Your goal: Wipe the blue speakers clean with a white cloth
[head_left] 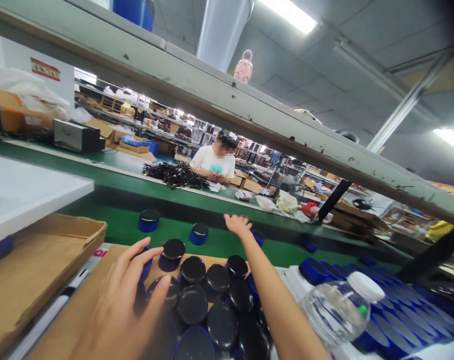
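My left hand (pixel 123 292) is at the lower left, its fingers and thumb spread apart. It hovers over or rests against a cluster of short round blue pieces with glossy black tops (pixel 192 305), packed on cardboard; whether it touches them I cannot tell. One such piece (pixel 171 254) lies just past the fingertips. My right arm stretches over the cluster, with my right hand (pixel 239 224) open above the green conveyor belt (pixel 227 246). Beside that wrist is a blue piece (pixel 258 237), partly hidden. Two more, a left one (pixel 149 220) and a middle one (pixel 199 233), stand on the belt.
A clear bottle with a white cap (pixel 335 310) stands at right, in front of rows of blue pieces (pixel 399 315). An open cardboard box (pixel 46 265) is at left. Overhead runs a shelf beam (pixel 211 95). Across the belt, a person (pixel 213 162) sits near a black heap (pixel 174 174).
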Tool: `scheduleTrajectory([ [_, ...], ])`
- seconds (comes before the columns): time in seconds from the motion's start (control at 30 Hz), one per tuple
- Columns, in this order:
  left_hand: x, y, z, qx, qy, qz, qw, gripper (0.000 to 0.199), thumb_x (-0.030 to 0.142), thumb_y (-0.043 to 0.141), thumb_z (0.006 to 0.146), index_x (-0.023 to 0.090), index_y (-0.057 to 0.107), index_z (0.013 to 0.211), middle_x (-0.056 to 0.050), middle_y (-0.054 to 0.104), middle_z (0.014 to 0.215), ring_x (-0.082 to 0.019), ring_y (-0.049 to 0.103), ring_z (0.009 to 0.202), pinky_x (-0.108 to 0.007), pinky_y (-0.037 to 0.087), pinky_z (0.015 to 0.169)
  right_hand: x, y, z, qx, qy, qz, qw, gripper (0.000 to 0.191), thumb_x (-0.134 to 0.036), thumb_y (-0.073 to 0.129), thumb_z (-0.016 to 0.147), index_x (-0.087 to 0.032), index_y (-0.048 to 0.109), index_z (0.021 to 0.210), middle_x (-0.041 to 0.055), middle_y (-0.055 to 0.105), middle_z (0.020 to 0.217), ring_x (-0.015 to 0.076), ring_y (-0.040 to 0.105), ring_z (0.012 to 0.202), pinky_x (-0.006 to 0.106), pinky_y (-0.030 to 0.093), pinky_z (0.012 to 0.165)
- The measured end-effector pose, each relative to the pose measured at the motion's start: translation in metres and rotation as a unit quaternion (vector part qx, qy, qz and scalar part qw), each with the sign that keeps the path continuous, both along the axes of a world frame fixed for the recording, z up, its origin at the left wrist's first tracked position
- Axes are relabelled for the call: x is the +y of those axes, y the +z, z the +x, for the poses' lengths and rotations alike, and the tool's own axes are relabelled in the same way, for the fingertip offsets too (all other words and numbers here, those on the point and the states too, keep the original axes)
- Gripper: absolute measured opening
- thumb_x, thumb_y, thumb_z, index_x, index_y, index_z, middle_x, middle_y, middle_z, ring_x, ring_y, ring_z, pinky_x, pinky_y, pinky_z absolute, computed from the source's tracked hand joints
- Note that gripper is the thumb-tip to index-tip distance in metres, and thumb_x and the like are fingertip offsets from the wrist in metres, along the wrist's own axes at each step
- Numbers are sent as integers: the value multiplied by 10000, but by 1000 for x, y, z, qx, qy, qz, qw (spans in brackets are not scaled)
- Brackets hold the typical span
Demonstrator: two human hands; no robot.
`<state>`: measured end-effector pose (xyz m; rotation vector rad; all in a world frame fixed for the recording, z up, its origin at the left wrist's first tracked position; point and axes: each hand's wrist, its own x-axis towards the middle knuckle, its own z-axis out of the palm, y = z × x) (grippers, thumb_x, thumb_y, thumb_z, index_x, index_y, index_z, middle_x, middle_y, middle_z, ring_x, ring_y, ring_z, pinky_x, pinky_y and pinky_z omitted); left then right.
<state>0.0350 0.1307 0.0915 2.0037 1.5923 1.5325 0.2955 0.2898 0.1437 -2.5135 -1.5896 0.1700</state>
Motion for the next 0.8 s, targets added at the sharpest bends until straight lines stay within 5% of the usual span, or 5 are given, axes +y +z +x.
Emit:
scheduleTrajectory([
  [0.13, 1, -3, 1, 13, -15, -3, 1000, 302, 484, 438, 958, 325, 483, 1211, -57, 480, 1391, -353, 503, 1282, -698, 339, 1080, -15, -10, 37, -39, -192, 10, 981, 432, -340, 616, 958, -191, 519, 1352, 117, 499, 1432, 303, 532, 1268, 568, 454, 1046],
  [0.33, 2, 1, 2, -6, -54, 19, 998, 285, 466, 481, 918, 275, 581, 1105, -100, 525, 1314, -377, 511, 1231, -716, 368, 1026, -21, -22, 31, -18, -201, 28, 979, 376, -320, 617, 963, -171, 548, 1301, 107, 577, 1320, 249, 624, 1118, 470, 556, 920],
  [0.53, -8, 10, 9, -110, -112, -45, 987, 335, 517, 554, 855, 271, 613, 1074, -82, 496, 1360, -354, 484, 1247, -674, 326, 1084, -36, 5, -19, 28, -23, 137, 990, 487, -309, 654, 934, -200, 478, 1374, 112, 529, 1371, 258, 617, 1113, 472, 553, 922],
  [0.7, -4, 13, 10, -333, -207, -232, 890, 839, 733, 702, 646, 166, 481, 1224, -203, 537, 1330, -346, 596, 1155, -549, 489, 1021, -116, 34, -72, 124, 239, 241, 932, 655, -156, 711, 804, -202, 414, 1386, 72, 506, 1239, 192, 613, 1057, 368, 528, 966],
  [0.8, -6, 16, 6, -380, -259, -288, 840, 890, 758, 739, 601, 151, 559, 1226, -186, 689, 1171, -292, 708, 965, -402, 602, 823, -170, 33, -91, 183, 355, 232, 887, 694, -153, 657, 778, -337, 389, 1391, 24, 438, 1271, 128, 610, 1058, 245, 540, 907],
])
